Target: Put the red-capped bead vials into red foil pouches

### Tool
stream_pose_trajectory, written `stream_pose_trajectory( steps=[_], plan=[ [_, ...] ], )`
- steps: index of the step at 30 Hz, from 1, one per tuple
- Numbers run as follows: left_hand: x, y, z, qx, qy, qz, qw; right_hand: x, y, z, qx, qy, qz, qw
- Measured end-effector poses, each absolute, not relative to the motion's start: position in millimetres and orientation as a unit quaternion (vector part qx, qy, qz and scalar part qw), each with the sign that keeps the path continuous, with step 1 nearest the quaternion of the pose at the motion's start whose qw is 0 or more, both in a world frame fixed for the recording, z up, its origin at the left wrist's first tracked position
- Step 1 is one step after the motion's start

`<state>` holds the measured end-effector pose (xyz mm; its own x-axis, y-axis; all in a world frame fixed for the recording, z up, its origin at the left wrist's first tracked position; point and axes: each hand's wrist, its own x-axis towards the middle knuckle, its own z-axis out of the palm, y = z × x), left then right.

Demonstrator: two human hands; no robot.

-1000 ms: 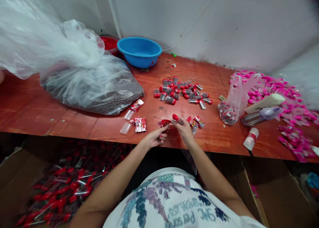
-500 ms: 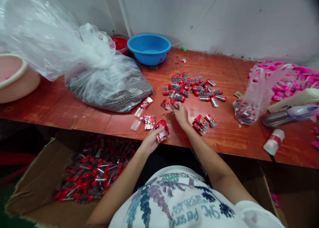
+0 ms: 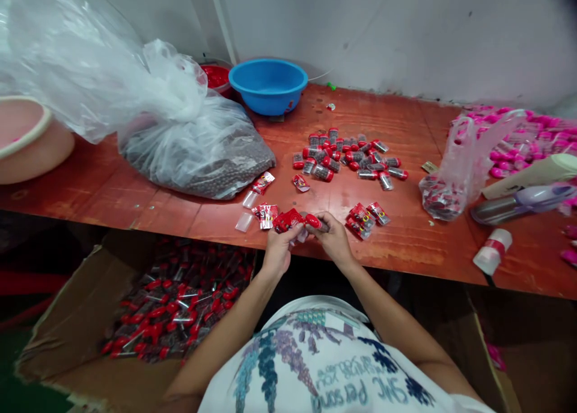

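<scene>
My left hand (image 3: 278, 250) is closed on a few red printed packets (image 3: 288, 219) at the table's front edge. Against them, my right hand (image 3: 334, 240) pinches a small clear tube with a red cap (image 3: 312, 220) and dark contents. The two hands nearly meet. A loose pile of similar red-capped tubes (image 3: 322, 172) lies farther back. One single red packet (image 3: 300, 183) rests between that pile and my hands. More red packets (image 3: 269, 216) and clear sleeves (image 3: 244, 222) lie left of my left hand. To the right sits a small group of filled red packets (image 3: 360, 219).
A plastic bag of dark beads (image 3: 193, 154) and a blue basin (image 3: 269, 87) stand at the back left. Below the table, a carton (image 3: 67, 317) holds many red-capped tubes. On the right are a small bag (image 3: 444, 190), a white roll (image 3: 492, 252) and pink items (image 3: 536, 136).
My right hand has come back toward me with the red-capped tube, from beside the pile to the packets in my left hand. The left hand has shifted slightly.
</scene>
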<state>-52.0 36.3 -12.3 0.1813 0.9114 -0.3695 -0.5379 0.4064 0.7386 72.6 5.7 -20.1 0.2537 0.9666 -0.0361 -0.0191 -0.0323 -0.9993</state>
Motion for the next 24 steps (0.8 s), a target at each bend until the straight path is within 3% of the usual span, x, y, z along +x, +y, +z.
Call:
stream_pose_trajectory(
  steps=[17,24],
  plan=[
    [-48.9,27.9,0.5,0.214,0.439,0.461,0.741,72.2,-9.5,-17.8,-0.577,-0.420,0.378,0.590],
    [-51.5,45.2,5.9,0.046,0.468,0.432,0.770,81.8,-22.2,2.8,-0.624,-0.496,0.330,0.506]
  ],
)
